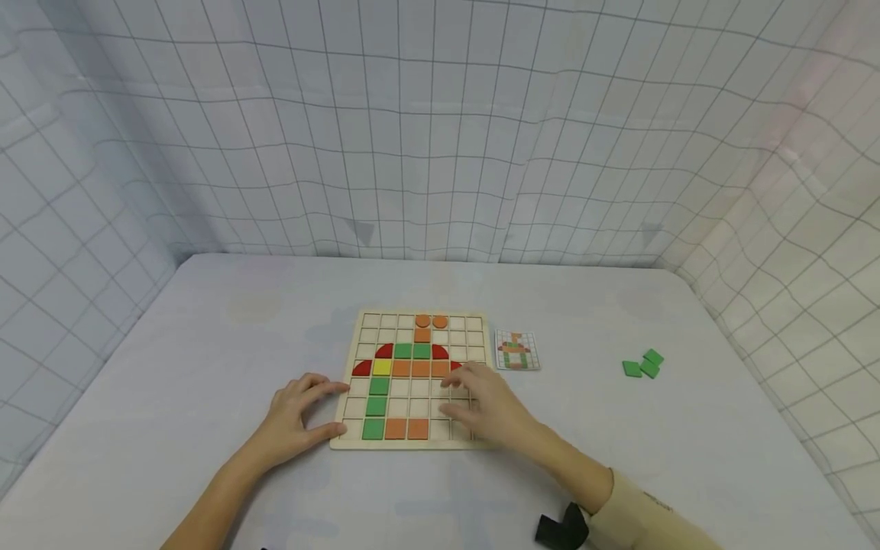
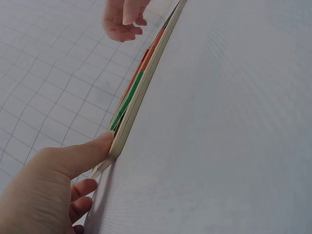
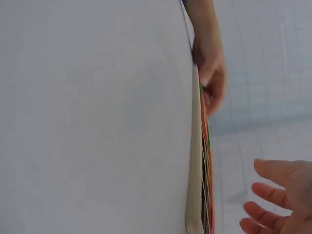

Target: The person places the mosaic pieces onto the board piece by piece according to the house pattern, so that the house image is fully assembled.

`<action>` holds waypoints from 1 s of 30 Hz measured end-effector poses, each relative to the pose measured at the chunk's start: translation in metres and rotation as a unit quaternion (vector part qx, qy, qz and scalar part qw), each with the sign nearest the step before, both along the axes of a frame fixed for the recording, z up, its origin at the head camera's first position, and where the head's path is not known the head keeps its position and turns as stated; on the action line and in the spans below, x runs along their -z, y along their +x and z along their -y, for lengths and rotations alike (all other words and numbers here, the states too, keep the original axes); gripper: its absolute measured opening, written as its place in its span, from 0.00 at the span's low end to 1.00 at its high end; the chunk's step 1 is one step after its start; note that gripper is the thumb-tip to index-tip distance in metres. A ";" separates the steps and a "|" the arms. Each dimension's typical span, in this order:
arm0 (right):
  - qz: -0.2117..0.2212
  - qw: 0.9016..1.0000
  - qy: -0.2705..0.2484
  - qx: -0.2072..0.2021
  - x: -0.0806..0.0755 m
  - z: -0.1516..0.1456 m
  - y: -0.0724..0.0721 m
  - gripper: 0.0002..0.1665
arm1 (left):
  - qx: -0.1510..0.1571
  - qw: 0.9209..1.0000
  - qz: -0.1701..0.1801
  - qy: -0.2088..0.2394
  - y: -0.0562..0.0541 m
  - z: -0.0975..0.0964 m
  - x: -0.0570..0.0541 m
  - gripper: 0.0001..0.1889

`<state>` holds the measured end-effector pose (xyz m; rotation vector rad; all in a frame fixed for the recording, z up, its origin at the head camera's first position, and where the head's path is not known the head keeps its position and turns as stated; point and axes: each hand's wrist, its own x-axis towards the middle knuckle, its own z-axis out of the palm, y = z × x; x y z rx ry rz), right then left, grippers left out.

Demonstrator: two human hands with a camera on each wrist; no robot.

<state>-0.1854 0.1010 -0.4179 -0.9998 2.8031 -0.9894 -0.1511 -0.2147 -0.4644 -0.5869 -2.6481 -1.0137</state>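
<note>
A wooden grid board (image 1: 419,409) lies flat on the table. Set in its cells are two orange round tiles (image 1: 422,321), an orange square tile (image 1: 422,336) below them, red quarter-round tiles (image 1: 361,369), a yellow square (image 1: 381,367), and several green tiles (image 1: 379,386) and orange tiles (image 1: 418,429). My left hand (image 1: 292,418) rests on the board's left edge, thumb near the front corner and fingers spread. Above the board's right part hovers my right hand (image 1: 491,405), fingers loosely bent and apart, holding nothing visible. It hides some right-hand cells and part of a red tile.
Beside the board's right edge lies a small pattern card (image 1: 517,359) with a coloured grid figure. Farther right are several loose green square tiles (image 1: 632,369). A black object (image 1: 564,528) sits by the right sleeve. Grid-patterned curtains (image 1: 440,137) surround the white table (image 1: 241,328).
</note>
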 end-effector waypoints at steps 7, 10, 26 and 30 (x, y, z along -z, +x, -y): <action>-0.060 0.991 -0.092 0.073 -0.012 -0.070 -0.044 0.19 | 0.000 1.000 -0.003 -0.001 0.000 0.001 -0.001 0.26; -0.098 0.984 -0.092 0.114 -0.008 -0.105 -0.058 0.19 | 0.001 1.000 -0.002 0.000 0.000 0.001 -0.001 0.26; 0.009 0.981 -0.026 0.192 0.000 -0.242 -0.061 0.21 | -0.002 1.000 0.004 -0.003 -0.001 0.000 0.000 0.26; 0.039 0.980 -0.027 0.195 0.008 -0.263 -0.056 0.22 | -0.002 1.000 0.002 -0.004 -0.001 0.000 0.000 0.26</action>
